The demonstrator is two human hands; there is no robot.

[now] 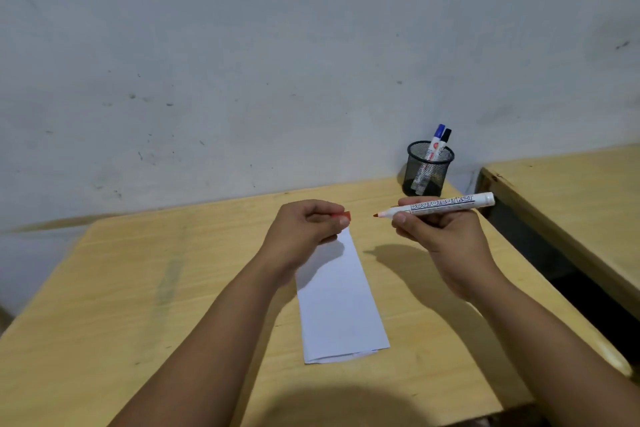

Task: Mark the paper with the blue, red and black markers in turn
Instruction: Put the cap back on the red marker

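Note:
A folded white paper (pixel 341 305) lies lengthwise on the wooden desk (pixel 145 288). Above its far end, my right hand (pixel 440 236) grips an uncapped red marker (pixel 446 205), held level with its red tip pointing left. My left hand (pixel 308 229) pinches the red cap (pixel 343 217), a short gap left of the tip. At the back of the desk a black mesh pen cup (pixel 427 170) holds the blue marker (pixel 437 139) and the black marker (pixel 445 140), both capped and upright. I see no marks on the paper.
A grey scuffed wall (pixel 277 62) runs right behind the desk. A second wooden desk (pixel 571 201) stands to the right, across a dark gap (pixel 540 253).

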